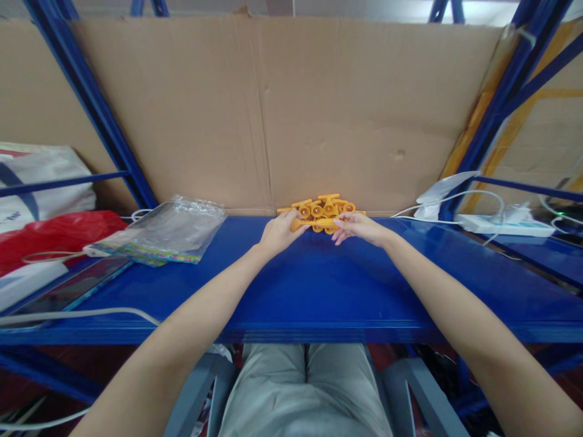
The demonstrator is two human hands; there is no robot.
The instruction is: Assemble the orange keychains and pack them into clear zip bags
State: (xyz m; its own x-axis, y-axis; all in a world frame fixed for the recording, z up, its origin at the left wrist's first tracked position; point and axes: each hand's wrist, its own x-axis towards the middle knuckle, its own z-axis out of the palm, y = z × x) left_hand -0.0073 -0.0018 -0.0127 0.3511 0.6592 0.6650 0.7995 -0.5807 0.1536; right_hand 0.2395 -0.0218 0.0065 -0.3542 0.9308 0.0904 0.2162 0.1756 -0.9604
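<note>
Orange toy pieces [322,212] on a glossy blue shelf [319,285]; brown cardboard [282,115] behind; red bag [54,233]; perhaps rainbow-patterned clear pouch [159,233].

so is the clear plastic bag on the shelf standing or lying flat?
Lying flat. The clear plastic bag rests on its side on the blue shelf, with colourful contents along its near edge.

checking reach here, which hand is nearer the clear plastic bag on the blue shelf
Left. The left hand grips the orange plastic pieces at mid-shelf, with the clear plastic bag off to its left. The right hand is on the pile's far side, farther away.
</note>
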